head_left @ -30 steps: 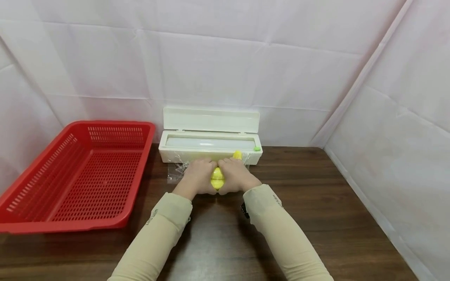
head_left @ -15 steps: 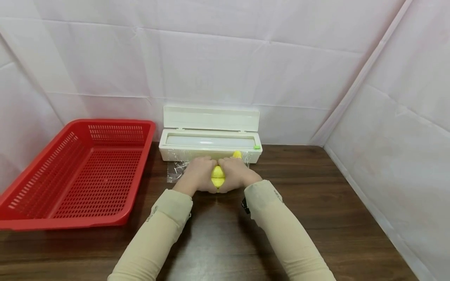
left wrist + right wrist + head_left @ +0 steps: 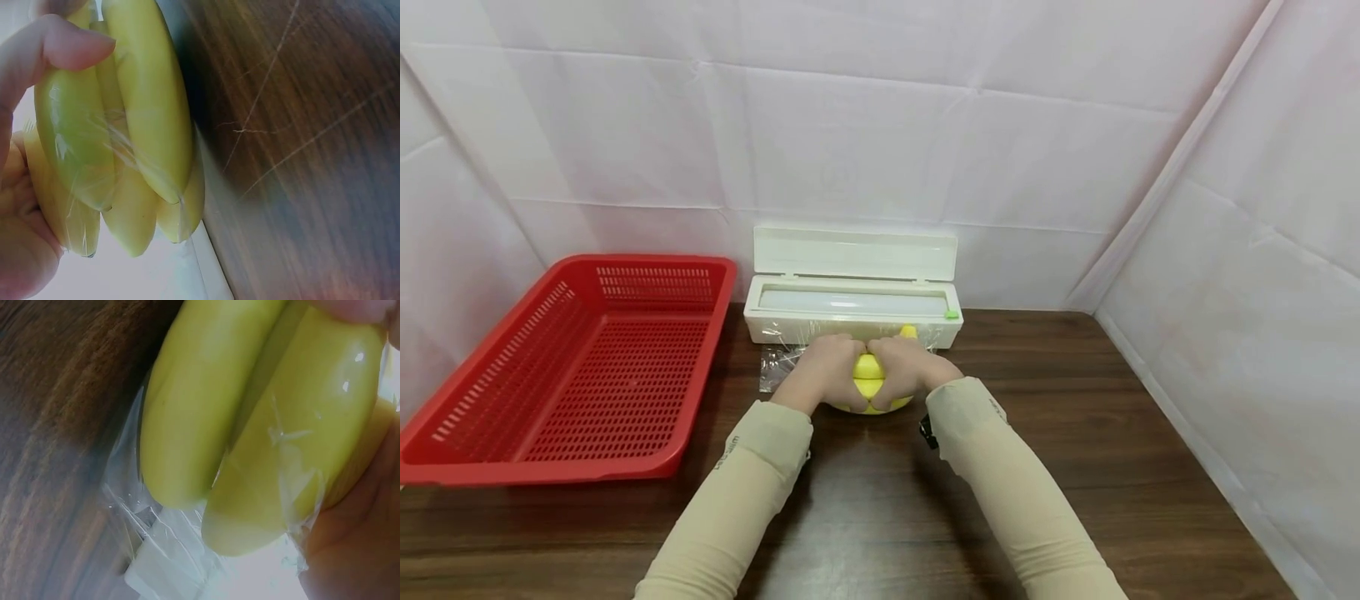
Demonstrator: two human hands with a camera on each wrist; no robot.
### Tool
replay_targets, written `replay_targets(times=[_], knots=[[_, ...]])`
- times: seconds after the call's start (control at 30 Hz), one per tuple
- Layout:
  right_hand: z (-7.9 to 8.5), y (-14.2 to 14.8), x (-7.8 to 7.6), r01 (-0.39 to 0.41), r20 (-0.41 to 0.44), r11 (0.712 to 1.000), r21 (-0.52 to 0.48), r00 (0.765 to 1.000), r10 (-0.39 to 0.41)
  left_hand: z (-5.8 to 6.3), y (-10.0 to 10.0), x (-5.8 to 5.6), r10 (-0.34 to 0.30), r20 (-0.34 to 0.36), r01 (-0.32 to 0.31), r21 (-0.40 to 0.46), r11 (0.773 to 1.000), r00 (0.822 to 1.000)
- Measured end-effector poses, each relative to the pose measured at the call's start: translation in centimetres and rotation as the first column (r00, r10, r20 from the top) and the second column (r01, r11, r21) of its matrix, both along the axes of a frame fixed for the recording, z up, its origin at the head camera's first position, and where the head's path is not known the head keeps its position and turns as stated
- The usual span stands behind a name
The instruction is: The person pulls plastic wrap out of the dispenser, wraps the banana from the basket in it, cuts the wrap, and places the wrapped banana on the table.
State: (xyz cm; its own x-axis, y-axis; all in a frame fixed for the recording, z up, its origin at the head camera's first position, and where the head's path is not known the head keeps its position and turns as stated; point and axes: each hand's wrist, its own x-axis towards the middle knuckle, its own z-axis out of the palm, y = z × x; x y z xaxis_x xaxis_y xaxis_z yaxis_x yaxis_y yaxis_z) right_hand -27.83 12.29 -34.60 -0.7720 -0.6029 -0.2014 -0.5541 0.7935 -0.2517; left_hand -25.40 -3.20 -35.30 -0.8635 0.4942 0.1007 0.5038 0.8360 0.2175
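A bunch of yellow bananas [image 3: 868,367] is between both hands, just in front of a white cling film dispenser [image 3: 853,325]. From the left, my left hand [image 3: 829,368] grips the bunch, its thumb [image 3: 81,44] lying across a greenish banana [image 3: 78,137]. My right hand [image 3: 906,367] holds the other side, and only part of it shows in the right wrist view. Clear cling film [image 3: 294,469] clings to the bananas in both wrist views. A loose piece of film [image 3: 772,368] spreads left of the left hand. The hands hide most of the bunch in the head view.
The dispenser's lid [image 3: 854,253] stands raised at the back, with a film roll inside and a green slider [image 3: 952,315] at its right end. To the left is a red slotted basket [image 3: 602,383] on the dark wooden table [image 3: 1045,433]. White cloth walls enclose the table.
The bananas have tipped slightly, so more yellow shows below both hands. The hands keep their hold in nearly the same place. The head view has shifted a little.
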Motion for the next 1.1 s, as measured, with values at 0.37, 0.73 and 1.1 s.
replay_targets(times=[0.37,0.73,1.1], knots=[[0.3,0.3,-0.6,-0.004,0.181,0.998,-0.056,0.983,0.014,0.3,0.0,-0.4,-0.003,0.138,-0.003,0.044,0.999,0.990],[0.8,0.4,-1.0,-0.034,0.311,0.993,-0.112,0.948,0.067,1.0,0.0,-0.7,-0.016,0.220,0.010,0.028,1.000,0.975],[0.5,0.4,-2.1,-0.037,0.380,0.994,-0.102,0.922,0.073,1.3,-0.4,-1.2,-0.004,0.330,-0.018,0.066,0.998,0.944]])
